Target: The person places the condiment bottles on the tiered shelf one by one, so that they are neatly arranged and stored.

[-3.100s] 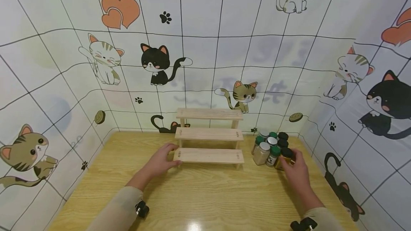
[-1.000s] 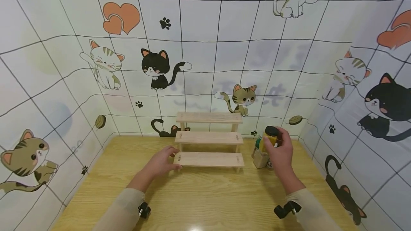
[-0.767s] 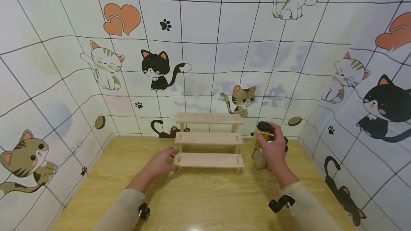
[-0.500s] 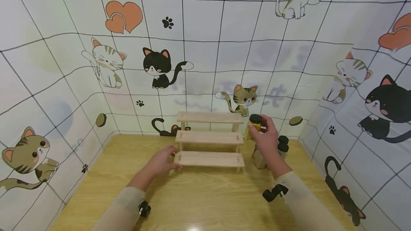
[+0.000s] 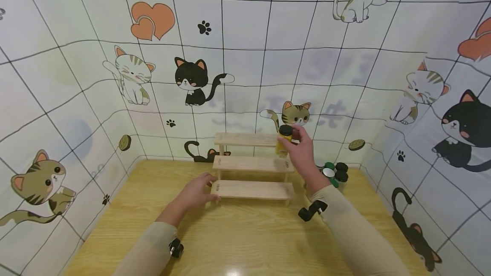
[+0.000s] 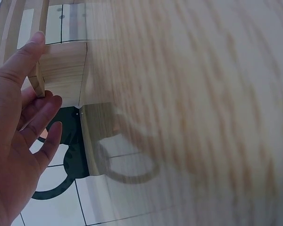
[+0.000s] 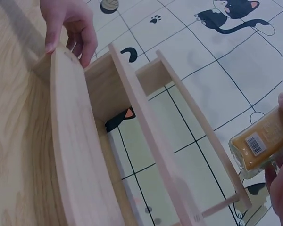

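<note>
A three-tier wooden display rack [image 5: 251, 164] stands against the back wall. My left hand [image 5: 194, 194] holds the left end of its lowest board; in the left wrist view, that hand's thumb [image 6: 26, 59] lies on one side of the board, fingers on the other. In my right hand [image 5: 303, 150] is a spice jar [image 5: 283, 145] with a black lid and yellow contents, gripped between thumb and fingers. It is raised in front of the top board's right end. A barcode label shows on the jar [image 7: 262, 141] in the right wrist view, where it appears apart from the rack.
Several spice jars [image 5: 340, 176] with black, green and white lids cluster on the table to the right, partly hidden by my right forearm. The wooden table [image 5: 238, 237] extends in front of the rack. A cat-patterned, gridded cloth [image 5: 245, 67] covers the walls behind and beside it.
My right hand has picked the yellow jar out of the cluster, lifted it and carried it left to the rack's upper right. My left hand has stayed on the rack.
</note>
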